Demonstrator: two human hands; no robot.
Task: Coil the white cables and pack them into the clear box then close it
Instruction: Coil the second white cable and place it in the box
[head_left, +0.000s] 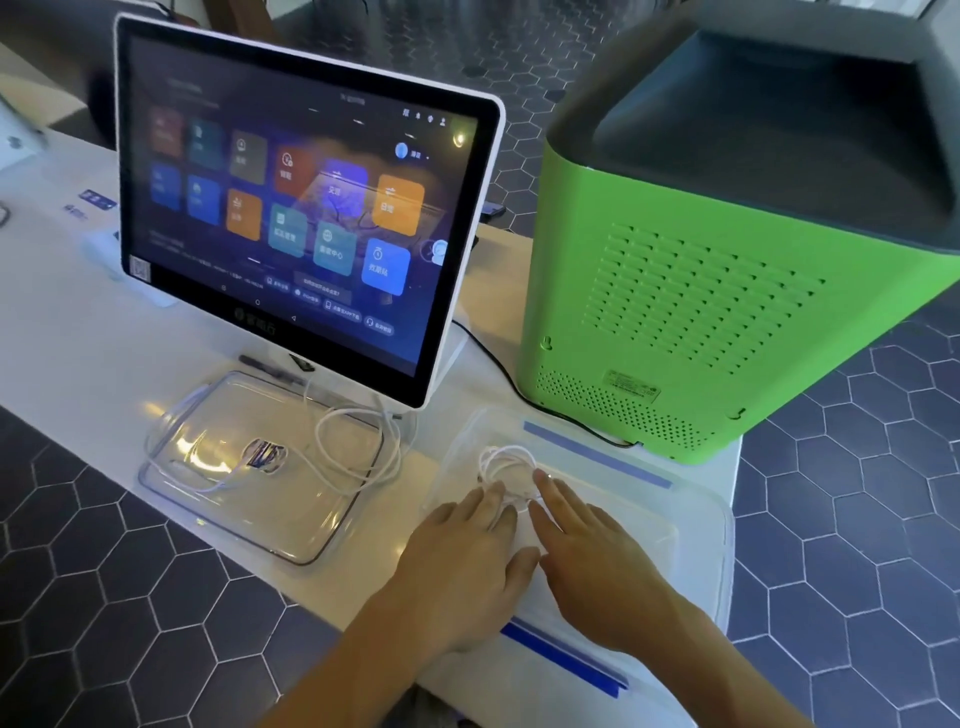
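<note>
Your left hand and right hand, fingers flat, press the coiled cable into the clear box; hold it low so it cannot spring loose.

Box open above; green unit close behind, screen at left (lid beneath).

Person, head-camera view: two forearms and two hands visible, entering from the lower edge, nearer the viewer than the green machine. Left hand: bare, no glove, no ring or watch seen. Right hand: bare, no glove; wrist uncovered. Both forearms bare as far as they show; no sleeve, cuff or strap in view. Fingernails short and plain where visible.
</note>
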